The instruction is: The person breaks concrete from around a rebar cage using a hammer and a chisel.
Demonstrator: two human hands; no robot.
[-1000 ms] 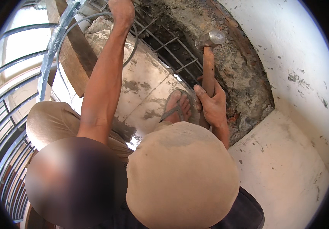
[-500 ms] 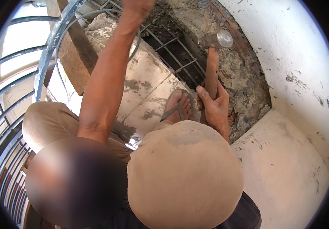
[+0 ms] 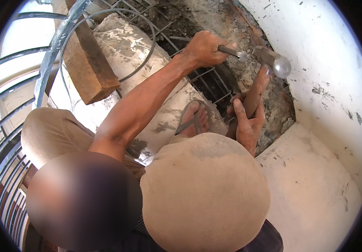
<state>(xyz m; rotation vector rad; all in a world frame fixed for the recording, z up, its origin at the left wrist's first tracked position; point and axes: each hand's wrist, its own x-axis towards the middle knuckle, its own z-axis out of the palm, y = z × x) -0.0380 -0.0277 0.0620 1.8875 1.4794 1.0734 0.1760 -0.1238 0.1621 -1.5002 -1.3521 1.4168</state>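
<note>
My left hand (image 3: 206,48) is closed in a fist around a short metal chisel (image 3: 230,51), whose shiny struck end points right toward the hammer. Its other end is hidden by the fist. A hammer (image 3: 269,60) with a wooden handle tilts up and right in my right hand (image 3: 249,126), the fingers wrapped round the handle. The hammer's bright round face is near the white wall, a little apart from the chisel. Below both hands lies a broken-out gap with a grid of steel bars (image 3: 218,86), edged by rough concrete (image 3: 279,111).
A paint-smeared slab (image 3: 147,109) lies left of the gap, my sandalled foot (image 3: 194,117) on it. A wooden beam (image 3: 86,63), a looped grey wire (image 3: 153,35) and a metal railing (image 3: 46,80) stand further left. The curved white wall (image 3: 315,54) bounds the right side.
My left hand has come down and right from the top edge, and the chisel now shows in it. My right hand has shifted slightly right, tilting the hammer toward the wall.
</note>
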